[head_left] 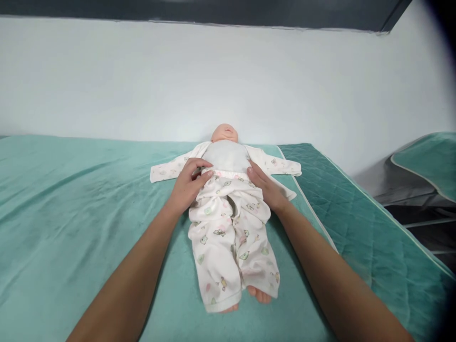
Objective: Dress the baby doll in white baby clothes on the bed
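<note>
A baby doll point(226, 154) lies on its back, head toward the wall and feet toward me. It wears white patterned trousers point(228, 228), bunched at the thighs, with the toes showing below the cuffs. A matching white shirt point(283, 166) is spread open beneath its bare pale torso, both sleeves stretched outward. My left hand point(190, 183) rests at the left side of the waistband, thumb and index finger apart, fingertips on the belly. At the other side, my right hand point(265, 185) lies against the waistband with its fingers stretched out. Its thumb is hard to see.
Under the doll is a green sheet point(89, 228). A darker quilted green cover point(370, 237) lies on the right, beside a white edge strip. A white wall point(142, 80) stands behind the doll's head. Green fabric point(431, 161) hangs over a dark rack at the far right.
</note>
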Demonstrator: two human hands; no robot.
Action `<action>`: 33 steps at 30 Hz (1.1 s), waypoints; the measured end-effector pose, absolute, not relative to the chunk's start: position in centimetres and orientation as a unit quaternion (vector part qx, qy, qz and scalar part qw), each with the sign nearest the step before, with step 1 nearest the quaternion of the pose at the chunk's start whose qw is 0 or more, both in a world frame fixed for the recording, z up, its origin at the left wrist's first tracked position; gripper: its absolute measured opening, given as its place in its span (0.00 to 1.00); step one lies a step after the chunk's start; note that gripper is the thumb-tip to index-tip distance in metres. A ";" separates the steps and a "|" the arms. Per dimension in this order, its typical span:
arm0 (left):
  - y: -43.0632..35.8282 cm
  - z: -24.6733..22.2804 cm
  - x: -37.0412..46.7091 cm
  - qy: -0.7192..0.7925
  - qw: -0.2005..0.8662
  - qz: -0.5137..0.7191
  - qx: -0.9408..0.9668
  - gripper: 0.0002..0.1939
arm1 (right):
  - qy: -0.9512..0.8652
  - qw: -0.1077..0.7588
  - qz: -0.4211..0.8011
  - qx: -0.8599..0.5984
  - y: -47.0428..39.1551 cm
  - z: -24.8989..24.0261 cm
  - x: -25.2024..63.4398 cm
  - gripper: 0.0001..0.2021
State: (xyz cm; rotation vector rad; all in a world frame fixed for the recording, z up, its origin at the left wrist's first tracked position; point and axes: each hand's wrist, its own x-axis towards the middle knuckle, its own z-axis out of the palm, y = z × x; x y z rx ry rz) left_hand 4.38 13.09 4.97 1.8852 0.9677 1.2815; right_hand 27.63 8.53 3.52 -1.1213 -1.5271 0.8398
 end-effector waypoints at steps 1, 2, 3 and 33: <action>13.1 5.0 4.3 0.367 0.324 0.484 0.725 0.08 | -0.635 0.511 0.348 -0.463 8.5 3.5 27.6 0.27; 13.0 5.0 4.3 0.366 0.322 0.477 0.731 0.08 | -0.635 0.514 0.347 -0.461 8.4 3.5 27.5 0.27; 13.0 5.0 4.2 0.367 0.322 0.468 0.736 0.08 | -0.635 0.515 0.347 -0.460 8.4 3.4 27.5 0.27; 17.1 6.9 6.0 0.429 0.219 0.374 0.792 0.08 | -0.616 0.563 0.340 -0.432 9.3 2.3 27.8 0.15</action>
